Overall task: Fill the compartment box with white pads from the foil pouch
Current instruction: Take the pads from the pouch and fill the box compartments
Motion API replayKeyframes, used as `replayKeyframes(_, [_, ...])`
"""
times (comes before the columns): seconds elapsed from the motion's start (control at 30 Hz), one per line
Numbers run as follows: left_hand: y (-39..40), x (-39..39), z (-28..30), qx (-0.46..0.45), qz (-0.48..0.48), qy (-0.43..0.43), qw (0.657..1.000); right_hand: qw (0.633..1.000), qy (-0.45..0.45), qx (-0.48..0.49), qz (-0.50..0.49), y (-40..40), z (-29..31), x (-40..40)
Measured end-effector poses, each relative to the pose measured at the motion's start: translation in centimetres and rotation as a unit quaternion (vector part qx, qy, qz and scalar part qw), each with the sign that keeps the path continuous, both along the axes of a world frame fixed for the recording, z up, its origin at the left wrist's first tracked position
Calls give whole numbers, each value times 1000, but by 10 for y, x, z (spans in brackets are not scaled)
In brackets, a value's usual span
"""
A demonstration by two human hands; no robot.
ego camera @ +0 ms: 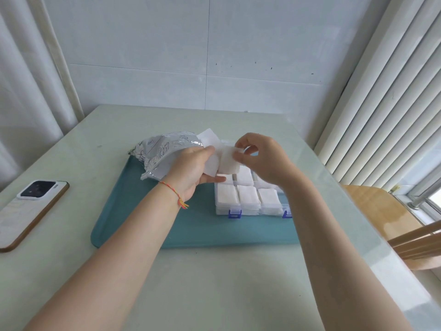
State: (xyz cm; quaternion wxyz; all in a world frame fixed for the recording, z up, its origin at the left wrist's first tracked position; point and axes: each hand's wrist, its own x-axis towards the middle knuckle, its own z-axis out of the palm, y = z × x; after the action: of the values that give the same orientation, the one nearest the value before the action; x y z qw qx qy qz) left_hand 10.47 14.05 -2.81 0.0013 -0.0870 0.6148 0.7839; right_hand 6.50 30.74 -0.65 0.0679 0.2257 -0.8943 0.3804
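Left grip grasps a stack of white pads; right grip pinches its top pad. Box lies directly below, pouch behind the left grip, its print unreadable.

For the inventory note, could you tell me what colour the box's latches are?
Blue latches, clearest in the head view.

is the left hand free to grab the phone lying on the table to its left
Probably not right away. The left hand grips a stack of white pads above the clear plastic compartment box. The white, brown-edged phone lies unobstructed on the pale green table.
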Motion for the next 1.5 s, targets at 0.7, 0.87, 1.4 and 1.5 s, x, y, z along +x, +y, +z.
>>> replayKeyframes(0.7, [5,7,2,63,-165,14,984,999,-35,-3,-29,-5,4,6])
replayKeyframes(0.87, [4,6,-3,14,-154,33,987,997,-45,-43,-39,-2,4,4])
replayKeyframes(1.4, [4,7,-3,-37,-191,41,980,973,-111,-192,-64,-3,2,1])
replayKeyframes(1.5, [4,8,-4,-54,-202,32,977,973,-114,-191,-66,-4,1,1])
